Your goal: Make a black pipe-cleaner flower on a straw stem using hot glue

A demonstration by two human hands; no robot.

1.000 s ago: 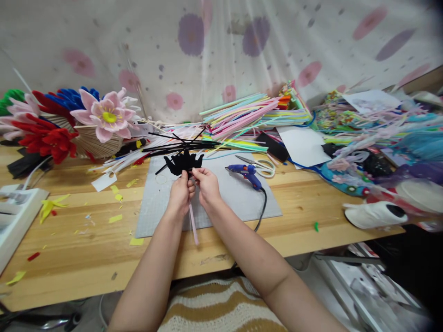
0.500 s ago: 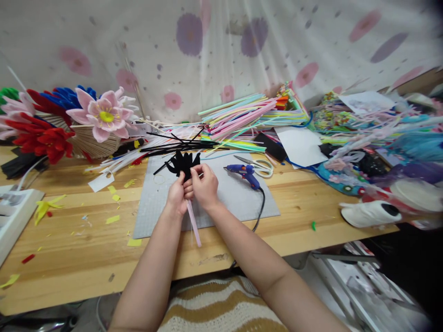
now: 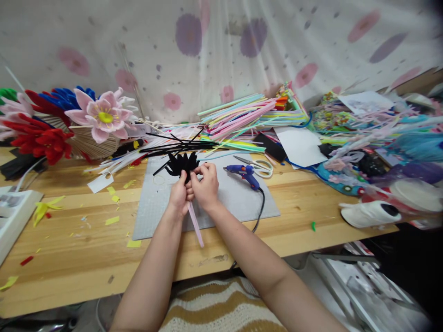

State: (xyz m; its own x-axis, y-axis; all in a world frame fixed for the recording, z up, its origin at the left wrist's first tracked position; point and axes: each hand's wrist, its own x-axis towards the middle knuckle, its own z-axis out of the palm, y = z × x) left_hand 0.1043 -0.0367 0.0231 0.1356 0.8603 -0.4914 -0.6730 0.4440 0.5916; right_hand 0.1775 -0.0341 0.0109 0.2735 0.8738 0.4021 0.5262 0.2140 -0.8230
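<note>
A black fuzzy flower [image 3: 182, 163] with pointed petals is held up over the grey mat [image 3: 228, 203]. My left hand [image 3: 180, 193] is closed round its base, where a pale pink stem [image 3: 195, 223] comes out below and slants toward me. My right hand [image 3: 205, 182] is closed too, its thumb and fingertips pinching the flower's lower right side. The exact spot under the fingers is hidden. To the right on the mat lie a blue glue gun [image 3: 242, 171] and scissors [image 3: 261, 166].
Black pipe cleaners [image 3: 173, 145] lie behind the mat, with a colourful pipe-cleaner pile [image 3: 238, 117] beyond. Finished fuzzy flowers [image 3: 100, 115] stand at the left. A white thread spool [image 3: 370, 213] lies on the right. Yellow scraps [image 3: 112, 220] dot the wooden table [image 3: 79, 267].
The black flower has turned slightly in my hands, and its petals now fan out more evenly. The stem's lower end has shifted a little to the right.
</note>
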